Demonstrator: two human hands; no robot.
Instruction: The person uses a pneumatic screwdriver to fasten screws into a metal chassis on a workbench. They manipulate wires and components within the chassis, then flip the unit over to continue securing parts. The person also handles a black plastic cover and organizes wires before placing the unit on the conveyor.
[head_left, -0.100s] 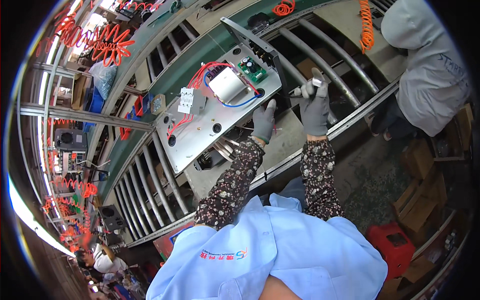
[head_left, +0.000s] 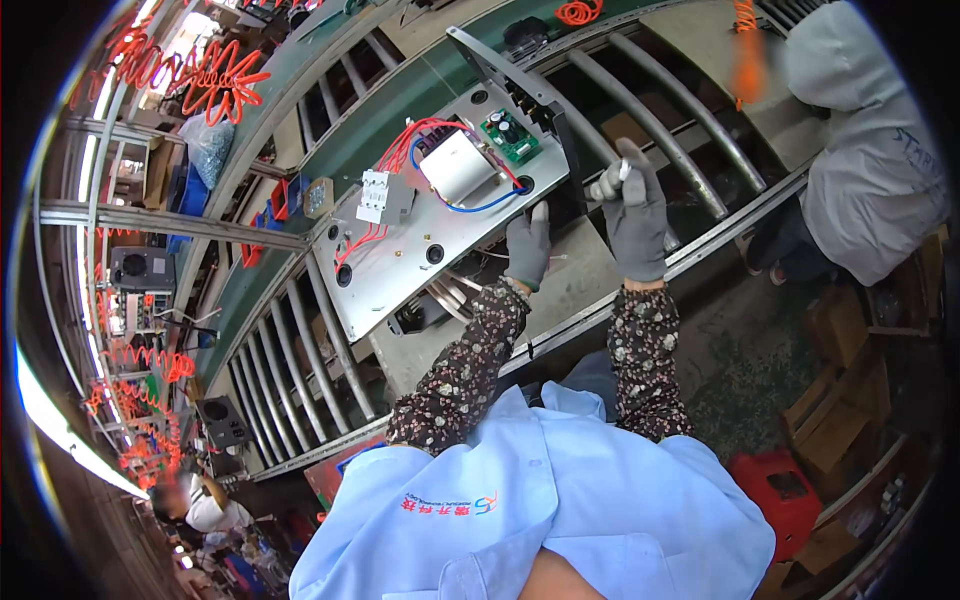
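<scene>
Right hand (head_left: 640, 225) turned slightly beside dark panel (head_left: 571, 165), grip apparently closed around silvery piece (head_left: 625, 169) (showing less now); left hand (head_left: 527, 248) unmoved at lower edge of metal plate (head_left: 390, 287), grip unclear.

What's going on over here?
A person in a blue shirt is handling an open metal unit at a roller conveyor. The gloved left hand is at its near edge, below a white cylinder and green circuit board. The gloved right hand, fingers curled, is beside the dark upright panel; whether it holds anything isn't clear.
</scene>
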